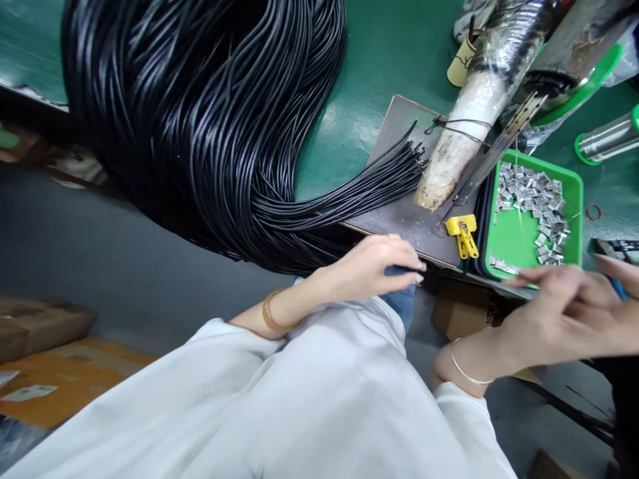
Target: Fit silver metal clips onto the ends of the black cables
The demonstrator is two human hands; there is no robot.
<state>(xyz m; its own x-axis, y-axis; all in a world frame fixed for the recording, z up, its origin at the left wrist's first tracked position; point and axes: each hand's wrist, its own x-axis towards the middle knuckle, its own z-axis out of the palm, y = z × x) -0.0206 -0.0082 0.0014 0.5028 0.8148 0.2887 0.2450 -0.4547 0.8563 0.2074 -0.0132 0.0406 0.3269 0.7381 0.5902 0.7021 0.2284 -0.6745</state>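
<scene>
Both hands: left (379,266) pinches cable (399,270) at board edge (399,239); right (564,313) open beside tray (576,219).

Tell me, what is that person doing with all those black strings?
A person in a white top sits at a green workbench. A thick bundle of black cords lies across it, their ends fanned out on a dark board. The left hand rests at the bench edge by those cords; whether it pinches one, I cannot tell. The right hand hovers with spread fingers just in front of a green tray holding small metal clips. A yellow clamp sits beside the tray.
</scene>
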